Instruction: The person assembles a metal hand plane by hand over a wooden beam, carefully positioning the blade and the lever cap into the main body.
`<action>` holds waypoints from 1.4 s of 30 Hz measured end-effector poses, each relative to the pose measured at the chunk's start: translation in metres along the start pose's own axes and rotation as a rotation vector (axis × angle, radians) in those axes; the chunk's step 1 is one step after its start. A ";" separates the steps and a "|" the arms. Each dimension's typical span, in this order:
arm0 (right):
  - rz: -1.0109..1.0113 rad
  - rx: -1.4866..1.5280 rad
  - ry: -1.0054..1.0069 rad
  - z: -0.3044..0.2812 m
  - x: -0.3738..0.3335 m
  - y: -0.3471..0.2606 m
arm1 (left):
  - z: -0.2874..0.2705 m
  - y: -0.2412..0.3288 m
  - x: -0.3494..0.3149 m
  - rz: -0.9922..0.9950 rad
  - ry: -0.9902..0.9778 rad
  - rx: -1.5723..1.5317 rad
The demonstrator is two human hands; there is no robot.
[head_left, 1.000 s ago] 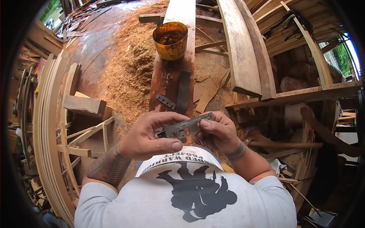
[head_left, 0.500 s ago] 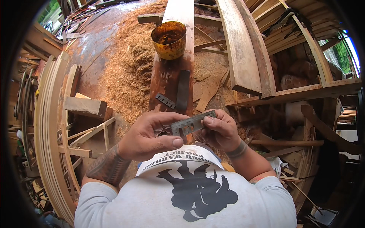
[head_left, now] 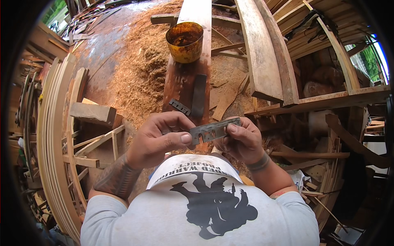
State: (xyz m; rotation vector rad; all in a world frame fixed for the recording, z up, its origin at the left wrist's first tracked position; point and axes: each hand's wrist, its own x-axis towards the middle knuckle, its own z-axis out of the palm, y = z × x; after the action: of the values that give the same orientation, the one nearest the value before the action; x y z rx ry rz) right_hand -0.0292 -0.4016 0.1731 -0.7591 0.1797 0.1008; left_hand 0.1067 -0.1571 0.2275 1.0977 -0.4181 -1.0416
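Observation:
A slotted grey metal planer blade (head_left: 213, 131) is held between my two hands, in front of my shirt. My left hand (head_left: 158, 139) pinches its left end with thumb and fingers. At the other end, my right hand (head_left: 245, 141) grips it with the thumb pressed on the face. Just beyond my hands, a second slotted blade (head_left: 179, 107) lies on a wet, brown-stained plank (head_left: 177, 84). Beside it rests a long dark sharpening stone (head_left: 199, 95). A stained yellow tub (head_left: 184, 51) with brownish contents stands farther along the plank.
Wood shavings (head_left: 139, 69) cover the floor left of the plank. A square timber block (head_left: 92, 112) and long stacked strips (head_left: 53, 143) stand on the left. Thick curved boards (head_left: 262, 61) lean at the right, above a wooden rail (head_left: 328, 98) and scrap pieces.
The blade has shifted slightly to the right and tilts less. My left thumb has moved up along its left end. Both hands still hold it.

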 end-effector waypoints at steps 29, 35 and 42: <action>-0.078 0.107 -0.206 -0.006 -0.003 0.006 | 0.021 0.015 -0.010 0.141 -0.026 0.261; -0.105 -0.001 -0.279 -0.006 -0.003 -0.002 | 0.023 0.012 -0.008 0.210 -0.048 0.231; -0.128 0.028 -0.337 -0.003 -0.003 -0.002 | 0.024 0.012 -0.006 0.412 -0.083 0.315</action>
State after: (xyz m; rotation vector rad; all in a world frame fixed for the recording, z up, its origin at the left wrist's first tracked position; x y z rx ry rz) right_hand -0.0324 -0.4054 0.1729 -0.7129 -0.1872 0.1024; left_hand 0.0919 -0.1641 0.2497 1.1830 -0.8584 -0.6692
